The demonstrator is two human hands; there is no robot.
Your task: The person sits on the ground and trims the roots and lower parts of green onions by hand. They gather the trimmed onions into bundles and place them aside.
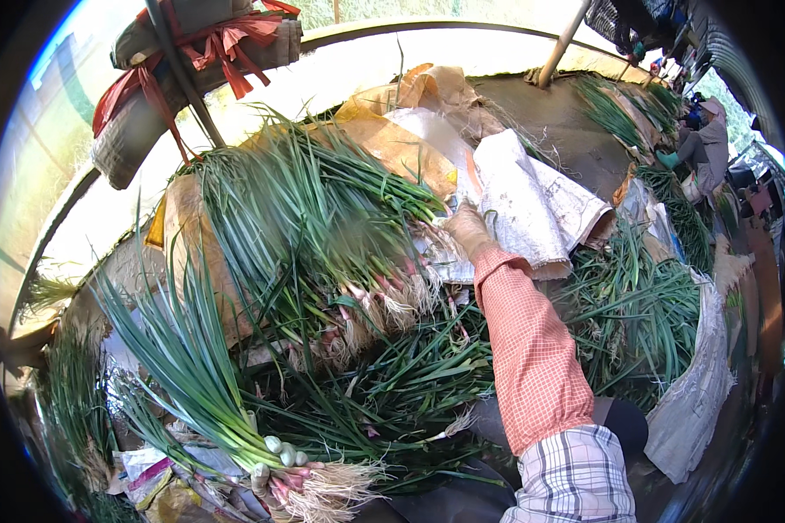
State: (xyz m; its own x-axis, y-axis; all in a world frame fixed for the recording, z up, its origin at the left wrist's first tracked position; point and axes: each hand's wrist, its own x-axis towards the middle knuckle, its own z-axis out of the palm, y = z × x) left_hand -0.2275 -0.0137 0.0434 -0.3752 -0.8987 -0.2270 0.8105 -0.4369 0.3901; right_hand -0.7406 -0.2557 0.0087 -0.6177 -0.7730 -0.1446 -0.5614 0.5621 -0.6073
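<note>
My left hand [282, 455], with pale grey-green coverings on its fingertips, is wrapped round a bunch of scallions [216, 412] just above their pink bulbs and tangled roots. The long leaves of this bunch fan out to the upper left. My right hand [469, 230] reaches forward to the root end of a large pile of scallions [320, 216]. Its fingers touch the pink stalk bases at the pile's right edge, but whether they grip a stalk is unclear. Loose scallions and leaves [392, 386] lie between the pile and my lap.
White woven sacks [523, 196] and a tan sack [379, 147] lie behind the pile. More cut leaves [641, 314] spread at right beside another sack [693, 392]. A pole [183, 72] stands at upper left. Another person [706, 144] sits far right.
</note>
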